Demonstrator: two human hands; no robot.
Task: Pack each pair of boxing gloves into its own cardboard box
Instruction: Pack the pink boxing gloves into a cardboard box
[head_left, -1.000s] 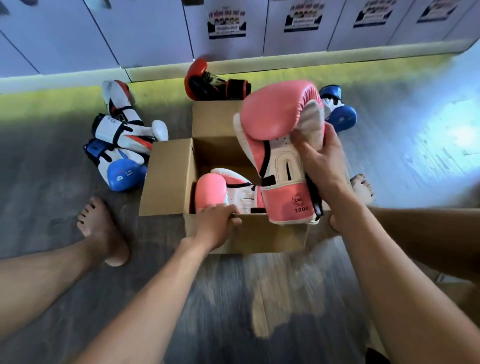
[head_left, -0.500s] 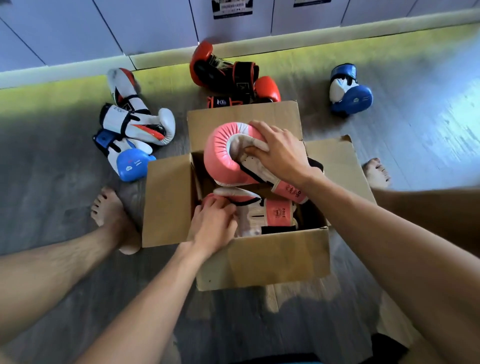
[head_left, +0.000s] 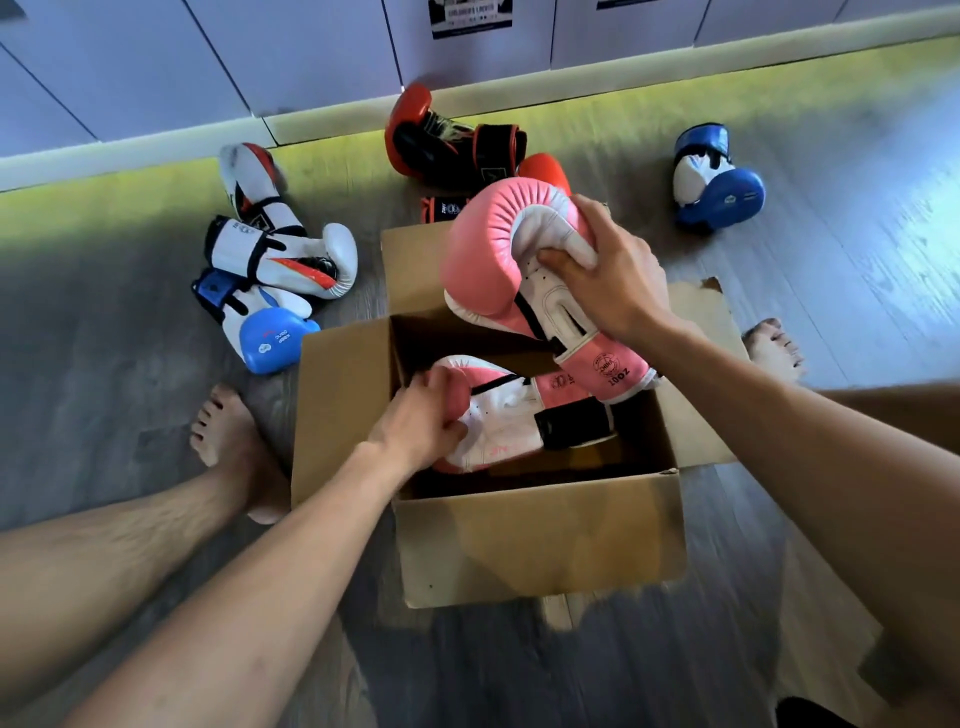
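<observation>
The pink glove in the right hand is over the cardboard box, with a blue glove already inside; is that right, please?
Not quite: the head view shows the glove inside the cardboard box is pink, not blue. The right hand does hold the other pink glove over it.

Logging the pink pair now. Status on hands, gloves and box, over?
Left hand grips first pink glove inside box. Right hand holds second pink glove above it, cuff over opening. Nothing blocking.
</observation>
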